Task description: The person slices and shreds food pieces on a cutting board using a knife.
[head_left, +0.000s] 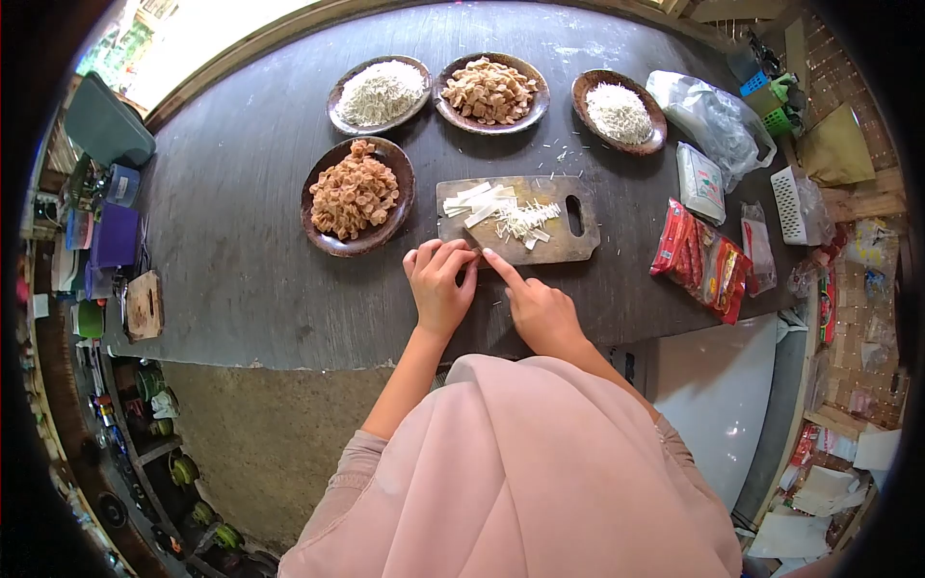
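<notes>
At the near edge of the wooden cutting board, my left hand is closed with its fingers curled; what they pinch is hidden. Close beside it, my right hand has its index finger stretched forward and the other fingers folded around what looks like a knife. Only a dark sliver of the blade shows between the hands; its handle is covered. On the board lie pale flat strips at the left and a heap of thin white shreds in the middle.
Plates hold white shreds, brown slices, more shreds and reddish-brown slices. At the right lie a clear plastic bag, a white packet and red packets. A second board leans at the table's left edge.
</notes>
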Available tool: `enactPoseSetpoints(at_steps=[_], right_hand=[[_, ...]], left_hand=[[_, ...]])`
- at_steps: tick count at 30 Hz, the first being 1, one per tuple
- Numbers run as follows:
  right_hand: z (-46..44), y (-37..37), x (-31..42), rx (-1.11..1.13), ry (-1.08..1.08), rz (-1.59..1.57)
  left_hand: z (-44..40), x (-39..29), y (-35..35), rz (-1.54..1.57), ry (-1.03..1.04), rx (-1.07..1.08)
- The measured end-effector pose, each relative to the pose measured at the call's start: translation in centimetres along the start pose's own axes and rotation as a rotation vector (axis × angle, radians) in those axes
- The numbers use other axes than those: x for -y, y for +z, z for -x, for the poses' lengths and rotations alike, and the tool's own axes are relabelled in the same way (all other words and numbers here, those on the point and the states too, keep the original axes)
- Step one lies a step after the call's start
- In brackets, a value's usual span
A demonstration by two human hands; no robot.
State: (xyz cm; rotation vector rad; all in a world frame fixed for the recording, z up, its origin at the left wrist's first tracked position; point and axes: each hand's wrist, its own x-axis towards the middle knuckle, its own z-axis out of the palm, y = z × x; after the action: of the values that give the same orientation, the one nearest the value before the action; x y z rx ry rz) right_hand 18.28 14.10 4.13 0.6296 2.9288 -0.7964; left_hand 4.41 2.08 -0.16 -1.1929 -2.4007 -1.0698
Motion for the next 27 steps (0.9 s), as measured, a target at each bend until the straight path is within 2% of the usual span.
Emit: enactPoseSetpoints(at_steps=[27], right_hand=[[2.5, -0.6, -1.6, -0.009, 0.051, -0.058]], left_hand=[[0.0, -0.2, 0.1, 0.025, -0.011, -0.023]])
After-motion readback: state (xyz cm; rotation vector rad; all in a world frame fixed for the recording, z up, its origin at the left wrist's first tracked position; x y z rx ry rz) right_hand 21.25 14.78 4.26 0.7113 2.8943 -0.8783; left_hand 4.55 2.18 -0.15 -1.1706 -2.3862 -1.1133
